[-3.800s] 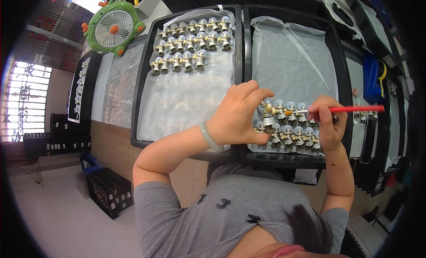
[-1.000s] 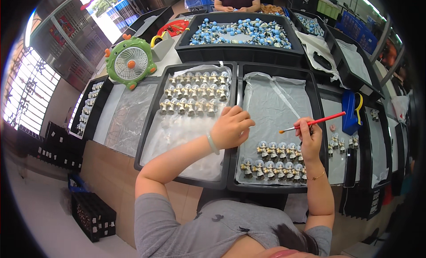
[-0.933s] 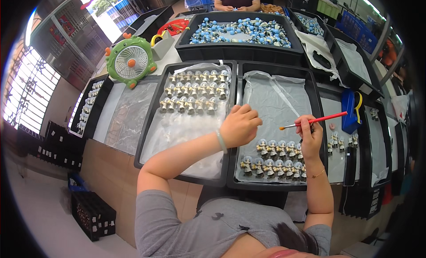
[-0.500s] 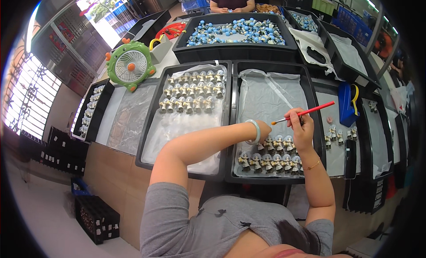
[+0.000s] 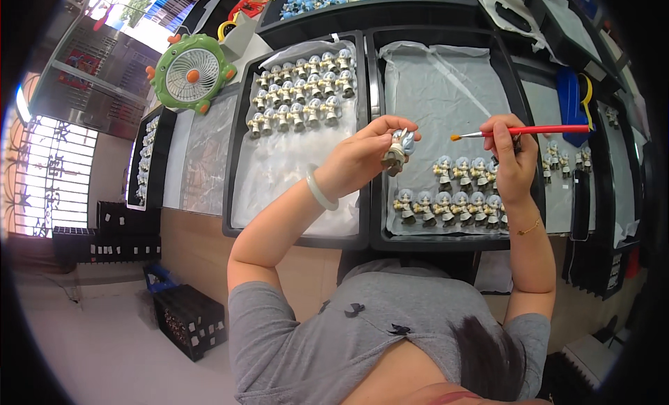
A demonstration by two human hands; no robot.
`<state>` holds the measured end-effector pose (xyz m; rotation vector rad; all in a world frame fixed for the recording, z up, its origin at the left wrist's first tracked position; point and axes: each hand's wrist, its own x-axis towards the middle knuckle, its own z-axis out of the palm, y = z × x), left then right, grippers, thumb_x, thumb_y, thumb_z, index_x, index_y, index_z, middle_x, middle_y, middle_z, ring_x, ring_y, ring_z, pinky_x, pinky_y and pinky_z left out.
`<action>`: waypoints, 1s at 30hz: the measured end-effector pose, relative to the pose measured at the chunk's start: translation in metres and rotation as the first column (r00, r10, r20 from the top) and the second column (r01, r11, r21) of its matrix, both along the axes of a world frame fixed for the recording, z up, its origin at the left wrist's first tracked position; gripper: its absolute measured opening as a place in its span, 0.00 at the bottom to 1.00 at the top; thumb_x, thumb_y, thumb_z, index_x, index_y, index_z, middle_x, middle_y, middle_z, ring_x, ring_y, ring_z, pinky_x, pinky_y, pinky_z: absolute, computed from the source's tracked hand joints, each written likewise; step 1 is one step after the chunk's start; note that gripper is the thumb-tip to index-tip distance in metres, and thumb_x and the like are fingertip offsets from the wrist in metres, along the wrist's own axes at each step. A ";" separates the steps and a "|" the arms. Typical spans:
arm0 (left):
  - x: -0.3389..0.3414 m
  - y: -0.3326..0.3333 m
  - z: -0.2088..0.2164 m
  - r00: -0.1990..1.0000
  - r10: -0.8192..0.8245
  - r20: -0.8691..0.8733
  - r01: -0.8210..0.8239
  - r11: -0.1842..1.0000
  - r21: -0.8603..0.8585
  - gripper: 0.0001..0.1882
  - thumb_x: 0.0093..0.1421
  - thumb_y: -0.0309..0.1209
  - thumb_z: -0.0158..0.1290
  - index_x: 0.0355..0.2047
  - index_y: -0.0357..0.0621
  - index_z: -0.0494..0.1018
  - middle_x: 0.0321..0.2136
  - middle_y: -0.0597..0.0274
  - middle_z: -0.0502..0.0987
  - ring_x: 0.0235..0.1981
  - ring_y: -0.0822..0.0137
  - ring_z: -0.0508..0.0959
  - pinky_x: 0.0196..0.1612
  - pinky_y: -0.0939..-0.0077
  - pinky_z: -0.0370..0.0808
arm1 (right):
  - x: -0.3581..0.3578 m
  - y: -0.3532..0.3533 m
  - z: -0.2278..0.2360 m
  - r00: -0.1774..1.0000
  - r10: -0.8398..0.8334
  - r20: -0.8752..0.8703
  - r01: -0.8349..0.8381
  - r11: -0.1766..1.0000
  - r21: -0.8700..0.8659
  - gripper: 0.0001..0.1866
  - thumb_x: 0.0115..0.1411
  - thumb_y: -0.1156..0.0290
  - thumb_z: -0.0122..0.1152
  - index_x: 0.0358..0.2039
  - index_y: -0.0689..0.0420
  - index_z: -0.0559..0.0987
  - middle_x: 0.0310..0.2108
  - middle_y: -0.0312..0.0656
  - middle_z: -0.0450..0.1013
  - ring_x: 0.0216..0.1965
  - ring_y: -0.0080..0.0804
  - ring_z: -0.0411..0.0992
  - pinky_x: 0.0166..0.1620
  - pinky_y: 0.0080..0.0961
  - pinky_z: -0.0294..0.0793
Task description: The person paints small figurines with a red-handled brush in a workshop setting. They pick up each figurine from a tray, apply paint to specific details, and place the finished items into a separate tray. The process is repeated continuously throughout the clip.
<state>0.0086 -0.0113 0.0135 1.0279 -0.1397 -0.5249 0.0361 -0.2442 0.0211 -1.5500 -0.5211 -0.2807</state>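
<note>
Between the thumb and fingers of my left hand is a small figurine with pale blue-grey hair and light clothing, held up near the inner rims of two trays. My right hand grips a red-handled paintbrush, its orange-brown bristle tip pointing left toward the figurine but apart from it. Below my right hand, the right black tray holds rows of similar figurines on a grey-white liner. Several more figurines stand in rows in the far part of the left black tray.
A green animal-shaped fan stands at the far left. Behind the trays, a large black bin holds blue-headed pieces. To the right are a blue tape dispenser and more figurines. A black crate sits on the floor.
My left hand has come back leftward from the right tray's figurine rows and now shows a figurine in its fingers. The brush has levelled out. The whole view has shifted.
</note>
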 end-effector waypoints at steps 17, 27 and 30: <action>-0.013 -0.002 -0.004 0.822 -0.035 0.569 -0.041 0.992 0.120 0.44 0.33 0.19 0.57 0.49 0.54 0.46 0.46 0.49 0.60 0.49 0.58 0.62 0.46 0.68 0.64 | 0.002 0.001 -0.005 0.999 0.016 -0.035 -0.018 0.998 -0.068 0.11 0.58 0.71 0.44 0.25 0.63 0.72 0.24 0.37 0.68 0.22 0.17 0.61 0.27 0.13 0.60; -0.016 -0.002 0.000 0.715 -0.135 0.686 -0.301 0.826 0.477 0.36 0.33 0.21 0.56 0.46 0.41 0.55 0.43 0.53 0.62 0.48 0.62 0.62 0.50 0.71 0.59 | -0.001 0.001 -0.003 0.999 0.017 -0.033 -0.019 0.997 -0.070 0.10 0.58 0.72 0.44 0.25 0.63 0.72 0.24 0.37 0.68 0.22 0.17 0.61 0.27 0.12 0.59; -0.018 -0.003 0.007 0.667 -0.182 0.723 -0.378 0.753 0.539 0.34 0.34 0.23 0.56 0.46 0.40 0.58 0.41 0.54 0.62 0.45 0.61 0.63 0.48 0.72 0.61 | -0.002 0.001 -0.003 0.999 0.020 -0.036 -0.022 0.998 -0.051 0.10 0.58 0.72 0.44 0.25 0.63 0.72 0.24 0.37 0.68 0.22 0.17 0.61 0.27 0.12 0.59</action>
